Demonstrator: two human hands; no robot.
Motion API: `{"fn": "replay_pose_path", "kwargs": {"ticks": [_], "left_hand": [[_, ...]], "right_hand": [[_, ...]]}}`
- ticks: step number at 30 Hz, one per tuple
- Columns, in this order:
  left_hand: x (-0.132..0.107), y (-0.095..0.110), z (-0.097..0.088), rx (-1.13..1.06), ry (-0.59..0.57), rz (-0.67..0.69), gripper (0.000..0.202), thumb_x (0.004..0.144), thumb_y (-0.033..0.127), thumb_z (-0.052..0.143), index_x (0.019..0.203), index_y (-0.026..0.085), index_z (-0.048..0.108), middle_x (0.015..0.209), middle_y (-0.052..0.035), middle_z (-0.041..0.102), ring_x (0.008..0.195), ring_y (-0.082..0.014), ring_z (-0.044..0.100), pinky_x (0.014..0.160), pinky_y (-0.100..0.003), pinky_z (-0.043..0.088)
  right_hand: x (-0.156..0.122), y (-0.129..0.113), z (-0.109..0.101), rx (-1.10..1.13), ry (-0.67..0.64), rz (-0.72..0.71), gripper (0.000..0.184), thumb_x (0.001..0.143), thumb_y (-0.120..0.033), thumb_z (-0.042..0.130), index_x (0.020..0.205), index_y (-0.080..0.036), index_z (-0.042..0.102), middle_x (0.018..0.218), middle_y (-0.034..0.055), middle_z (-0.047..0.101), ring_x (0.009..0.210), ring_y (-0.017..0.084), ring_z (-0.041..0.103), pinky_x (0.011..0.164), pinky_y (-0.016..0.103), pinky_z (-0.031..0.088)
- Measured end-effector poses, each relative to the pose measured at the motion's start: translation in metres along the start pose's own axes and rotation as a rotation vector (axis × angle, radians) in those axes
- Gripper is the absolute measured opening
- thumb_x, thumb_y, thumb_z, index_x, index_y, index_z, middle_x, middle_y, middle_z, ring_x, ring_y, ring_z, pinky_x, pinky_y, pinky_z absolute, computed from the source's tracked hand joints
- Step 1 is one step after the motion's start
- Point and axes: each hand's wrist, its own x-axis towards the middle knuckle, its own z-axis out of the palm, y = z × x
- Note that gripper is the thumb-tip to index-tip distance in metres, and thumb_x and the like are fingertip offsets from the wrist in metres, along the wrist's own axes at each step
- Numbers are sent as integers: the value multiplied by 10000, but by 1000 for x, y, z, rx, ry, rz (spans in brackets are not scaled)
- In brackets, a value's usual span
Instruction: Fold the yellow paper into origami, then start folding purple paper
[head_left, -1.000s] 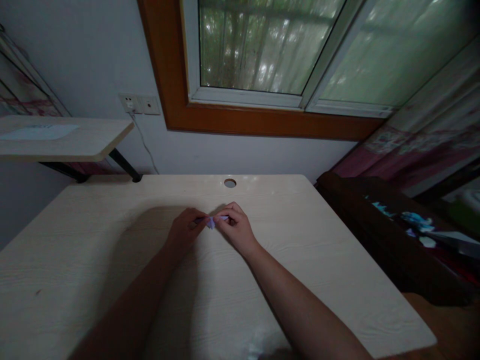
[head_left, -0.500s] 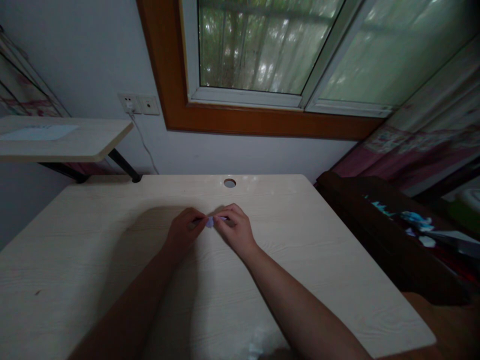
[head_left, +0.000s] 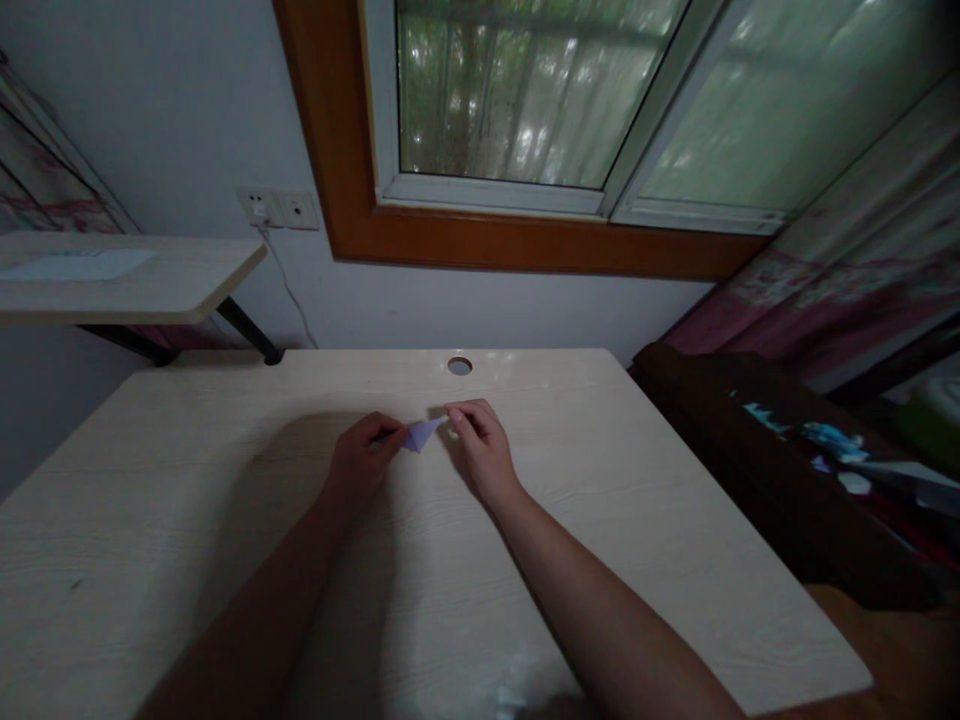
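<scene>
A small folded piece of pale purple paper [head_left: 421,433] lies on the light wooden desk [head_left: 675,520], showing as a little triangle. My left hand [head_left: 364,459] pinches its left end with curled fingers. My right hand [head_left: 480,447] pinches its right tip, fingers bent over the paper. The two hands sit close together near the middle of the desk, a short way in front of the round cable hole [head_left: 460,366].
A second wooden shelf [head_left: 135,280] with a sheet of paper stands at the left. A wall socket [head_left: 279,208] with a cable is behind it. Dark furniture [head_left: 780,470] with scattered bits lies to the right. A window is above.
My hands have drawn slightly apart. The purple paper, mostly hidden between my fingers before, now shows as a flat triangle between them.
</scene>
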Motion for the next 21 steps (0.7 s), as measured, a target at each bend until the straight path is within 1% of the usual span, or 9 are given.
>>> {"fn": "replay_pose_path", "kwargs": {"ticks": [2,4,6,7,10,14,21], "left_hand": [[0,0,0,-8,-20,1,175,848,349,619,796,188,664,775,-16,679,725,-157,614,694,-259,479],[0,-1,1,-11,-46,18,179,850,357,623,806,190,670,785,-15,681,737,-155,619,706,-257,480],[-1,-2,1,-9,-65,34,181,851,364,628,812,193,674,791,-13,682,745,-152,622,717,-254,482],[-1,-3,1,-6,-69,39,184,850,369,629,810,195,676,792,-13,683,745,-151,623,719,-253,484],[-1,-4,2,6,-64,35,200,850,386,626,804,199,681,782,-12,686,729,-151,621,706,-254,486],[0,-6,2,-11,-29,-6,200,847,382,622,803,197,682,774,-9,688,713,-148,612,683,-255,485],[2,-6,0,-97,61,-114,194,814,375,641,800,185,682,757,-19,691,712,-163,625,676,-271,495]], "right_hand": [[-1,-2,1,3,-98,-12,170,886,-367,643,958,-243,734,939,51,650,875,186,595,787,318,462],[-2,-3,2,-8,-181,-28,158,867,-368,669,931,-242,741,908,50,652,838,183,592,751,310,462],[-3,-2,2,-26,-222,-42,147,869,-364,666,870,-237,740,852,43,642,806,180,586,732,308,457],[-3,-2,2,-33,-222,-44,153,873,-363,659,842,-234,735,823,38,632,791,178,582,725,307,455],[-3,2,2,-29,-185,-30,173,887,-363,634,813,-230,717,797,28,609,762,171,571,705,301,448],[-2,8,2,-20,-118,-9,173,886,-360,628,795,-232,699,777,12,583,735,162,549,673,288,422],[-1,12,1,-1,9,48,186,875,-357,623,754,-221,660,768,3,561,759,166,541,707,288,415]]}}
